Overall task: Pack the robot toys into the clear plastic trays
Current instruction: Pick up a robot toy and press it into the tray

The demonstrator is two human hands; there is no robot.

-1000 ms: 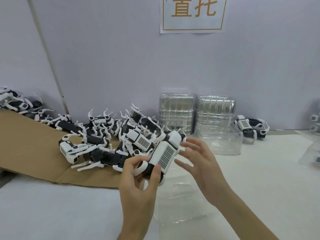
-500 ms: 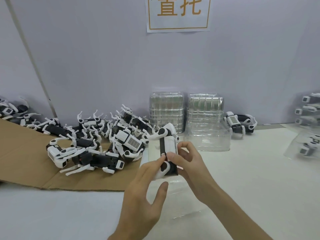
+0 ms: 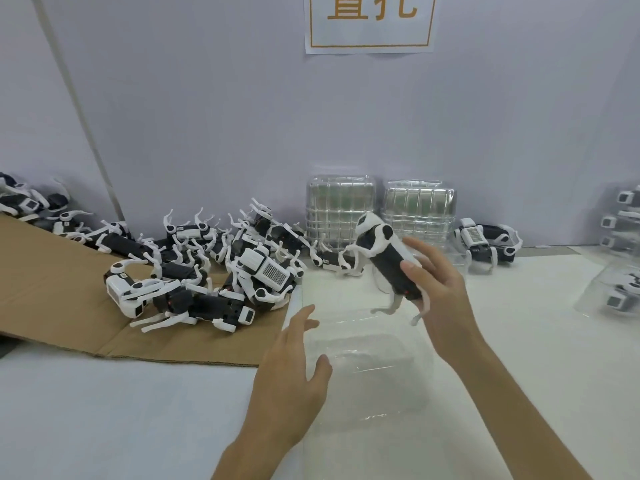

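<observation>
My right hand (image 3: 440, 292) grips a black-and-white robot dog toy (image 3: 386, 258), tilted with its head up and its white legs hanging, above the far end of a clear plastic tray (image 3: 367, 365) on the white table. My left hand (image 3: 294, 368) hovers with relaxed fingers at the tray's left edge and holds nothing. A heap of robot toys (image 3: 214, 271) lies on a sheet of brown cardboard (image 3: 59, 299) to the left.
Two stacks of clear trays (image 3: 341, 209) (image 3: 419, 211) lean against the back wall. One loose toy (image 3: 485, 242) lies to their right. Packed toys in clear trays (image 3: 620, 271) sit at the far right edge. A paper sign (image 3: 369, 22) hangs above.
My left hand has let go of the toy and dropped toward the tray's left edge. My right hand now holds the toy alone and has lifted it to the right, head up.
</observation>
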